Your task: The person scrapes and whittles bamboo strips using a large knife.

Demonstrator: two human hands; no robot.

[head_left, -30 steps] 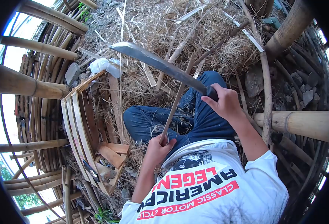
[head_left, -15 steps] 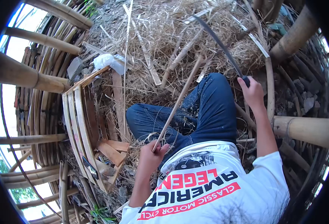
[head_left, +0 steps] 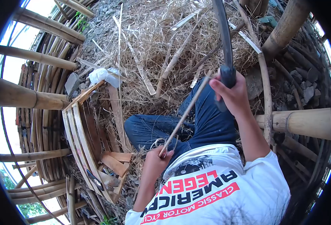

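Observation:
My right hand [head_left: 236, 93] is closed around the black handle [head_left: 229, 75] of a machete, whose long dark blade [head_left: 222, 32] points up and out of the top of the view. Below and to the left, my left hand [head_left: 156, 165] grips the lower end of a thin bamboo stick [head_left: 184, 116]. The stick slants up across my lap, over my jeans [head_left: 216, 120], and its far end comes close to my right hand. Thin curled shavings [head_left: 161, 142] lie on my lap by the left hand.
A slatted wooden crate [head_left: 79, 131] with wood pieces [head_left: 114, 161] stands at my left, a white plastic bag [head_left: 103, 77] beyond it. Shavings [head_left: 203, 41] and split strips [head_left: 139, 63] cover the ground ahead. Thick bamboo poles [head_left: 300, 122] flank me.
My right hand with the machete has moved left and inward, toward the stick's far end, and the blade now stands more upright. My left hand still grips the stick, barely shifted.

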